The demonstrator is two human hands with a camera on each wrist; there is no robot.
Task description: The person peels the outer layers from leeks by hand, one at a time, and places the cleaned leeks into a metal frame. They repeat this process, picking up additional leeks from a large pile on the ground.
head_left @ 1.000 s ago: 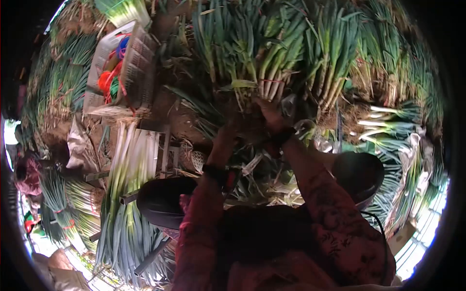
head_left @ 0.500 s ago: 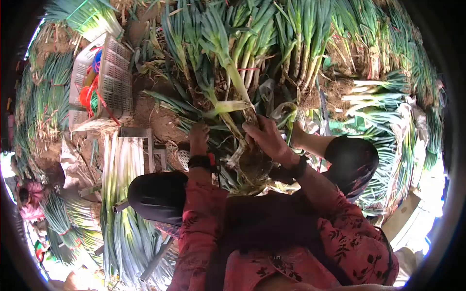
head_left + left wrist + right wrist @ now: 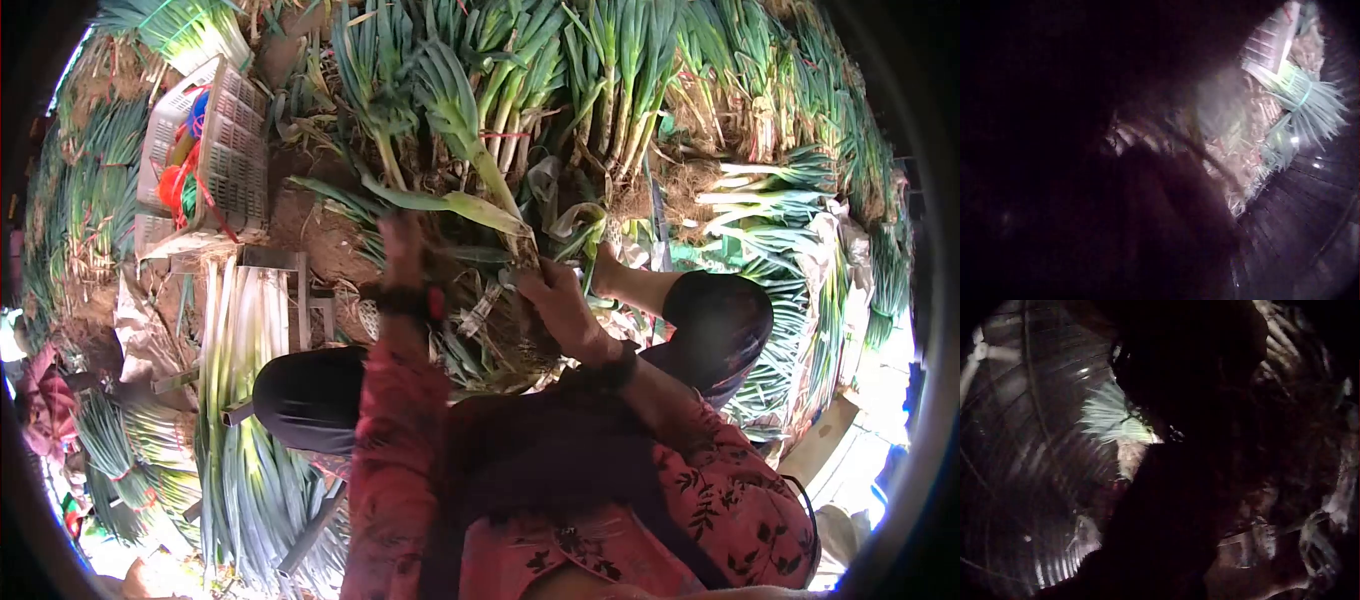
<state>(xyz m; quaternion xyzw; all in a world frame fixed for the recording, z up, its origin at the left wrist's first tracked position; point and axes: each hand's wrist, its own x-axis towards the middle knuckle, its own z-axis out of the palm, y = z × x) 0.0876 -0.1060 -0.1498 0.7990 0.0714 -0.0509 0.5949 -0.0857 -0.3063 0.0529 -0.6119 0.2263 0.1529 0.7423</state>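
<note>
My right hand grips the leek near its lower end, fingers curled round the stalk. Its long axis runs obliquely from those fingers — leaf end pointing away from my body and leaning left. My left hand is blurred, left of the right fingers; whether its fingers grasp anything, I cannot tell. Beyond my right fingers stands a red-tied bunch; left of my left fingers, a crate.

The long-sleeved cloth top is pinkish red with dark leaf sprigs, the slatted plastic crate whitish, and the leafy long-stalked bunch white shading to green.
</note>
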